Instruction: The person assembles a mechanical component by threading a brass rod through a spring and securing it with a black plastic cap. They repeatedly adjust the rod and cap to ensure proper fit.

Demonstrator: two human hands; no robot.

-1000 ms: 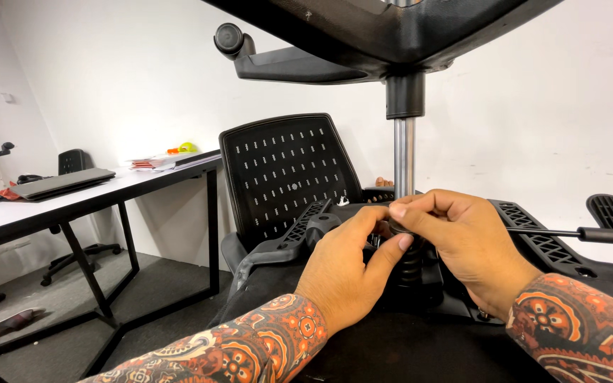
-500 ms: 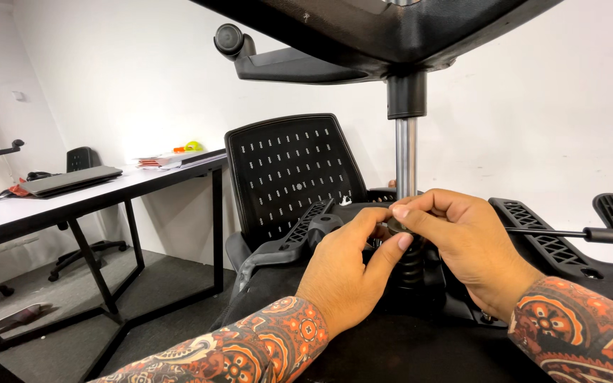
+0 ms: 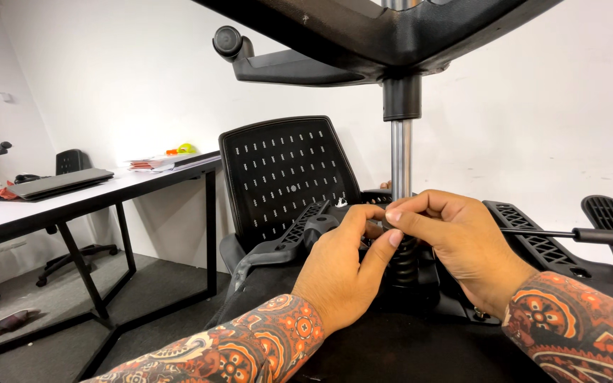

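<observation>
On the far left we see the white tabletop (image 3: 72,202) with a dark folded thing and some papers on it, well apart from our hands and no part of any trouble. Next comes the black perforated backrest (image 3: 289,177), standing upright just behind the upturned chair mechanism (image 3: 306,227). Our left hand (image 3: 342,273) curls around the ribbed sleeve at the foot of the chrome gas column (image 3: 401,159), thumb up against the other hand; its grip is narrow, though what exactly it presses we cannot tell, for the fingers hide it. Our right hand (image 3: 462,245) pinches some small part at the column, fingertips closed on it, too small for us to name. We judge that this part could slip from the pinch and drop into the dark gaps of the mechanism if the two hands pull unevenly. The star base (image 3: 391,32) hangs above us on the column; a hard sideways push could tip it toward our head. Further right the adjustment lever (image 3: 576,232) juts out, near the right wrist, and could snag the patterned sleeve (image 3: 576,326)
</observation>
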